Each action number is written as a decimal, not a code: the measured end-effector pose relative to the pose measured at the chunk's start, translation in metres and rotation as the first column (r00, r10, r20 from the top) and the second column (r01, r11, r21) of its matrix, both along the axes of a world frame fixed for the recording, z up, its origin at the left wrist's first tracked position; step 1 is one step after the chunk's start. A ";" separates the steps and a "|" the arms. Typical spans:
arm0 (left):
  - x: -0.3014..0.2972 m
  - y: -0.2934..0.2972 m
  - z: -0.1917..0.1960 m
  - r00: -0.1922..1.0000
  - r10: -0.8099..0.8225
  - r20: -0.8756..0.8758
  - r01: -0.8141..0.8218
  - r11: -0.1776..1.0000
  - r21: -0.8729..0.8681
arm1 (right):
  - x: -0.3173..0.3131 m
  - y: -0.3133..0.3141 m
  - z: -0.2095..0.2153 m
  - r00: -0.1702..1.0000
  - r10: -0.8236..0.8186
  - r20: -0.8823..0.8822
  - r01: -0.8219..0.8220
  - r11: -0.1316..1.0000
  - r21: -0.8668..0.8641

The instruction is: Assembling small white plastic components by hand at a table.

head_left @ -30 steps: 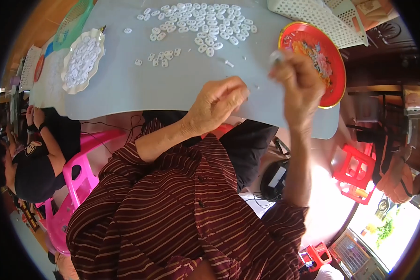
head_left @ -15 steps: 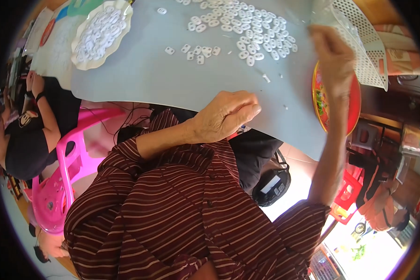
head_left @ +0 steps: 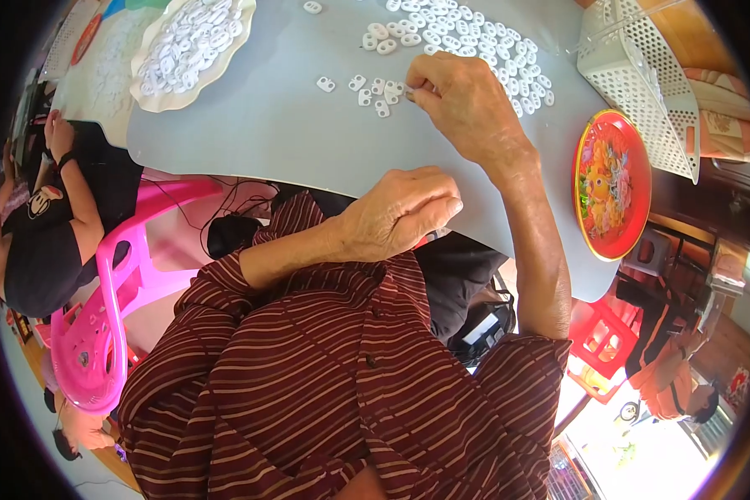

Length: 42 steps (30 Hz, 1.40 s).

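Note:
My left hand (head_left: pixel 402 215) is closed at the near edge of the grey table, thumb against curled fingers; anything inside is hidden. Over the table, my right hand (head_left: pixel 475 117) reaches left with thumb and forefinger together. Its fingertips are at the right edge of a small group of white oval two-holed plastic pieces (head_left: pixel 382 108). Whether they grip one is too small to tell. Just beyond the right hand lies a larger spread of the same pieces (head_left: pixel 467 37), partly covered by it.
A scalloped cream plate (head_left: pixel 243 37) heaped with white pieces stands at the far left. To the right are a red round tray (head_left: pixel 639 187) with a printed picture and a white perforated basket (head_left: pixel 675 125). A pink chair (head_left: pixel 125 308) and another person (head_left: pixel 67 192) are at left.
My right hand has swung left from beside the basket to the small group of white pieces, uncovering the red tray. My left hand stays closed in nearly the same place. The view has shifted slightly.

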<state>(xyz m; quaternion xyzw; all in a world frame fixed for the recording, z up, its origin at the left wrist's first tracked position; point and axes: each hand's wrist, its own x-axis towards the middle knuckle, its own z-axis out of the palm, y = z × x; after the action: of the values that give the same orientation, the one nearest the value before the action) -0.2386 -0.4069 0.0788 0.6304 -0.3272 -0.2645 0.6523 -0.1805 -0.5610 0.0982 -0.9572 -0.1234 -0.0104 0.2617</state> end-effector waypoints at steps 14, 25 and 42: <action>0.002 -0.003 -0.002 0.996 -0.004 0.087 0.006 1.000 -0.016 | 0.008 -0.001 0.000 0.998 0.053 -0.042 -0.053 0.998 -0.017; -0.001 -0.004 -0.002 0.999 0.027 -0.025 -0.027 1.000 0.001 | -0.029 -0.005 -0.002 0.993 -0.105 -0.045 0.113 0.966 0.234; 0.010 -0.040 -0.002 0.947 0.295 0.130 -0.285 0.954 -0.093 | -0.106 -0.020 -0.020 0.898 -0.240 -0.369 0.382 0.010 0.924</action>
<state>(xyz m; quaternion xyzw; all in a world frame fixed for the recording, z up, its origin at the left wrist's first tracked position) -0.2281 -0.4468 0.0764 0.6646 -0.2861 -0.1079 0.6817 -0.2861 -0.5805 0.0782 -0.5310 0.1437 -0.0964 0.8295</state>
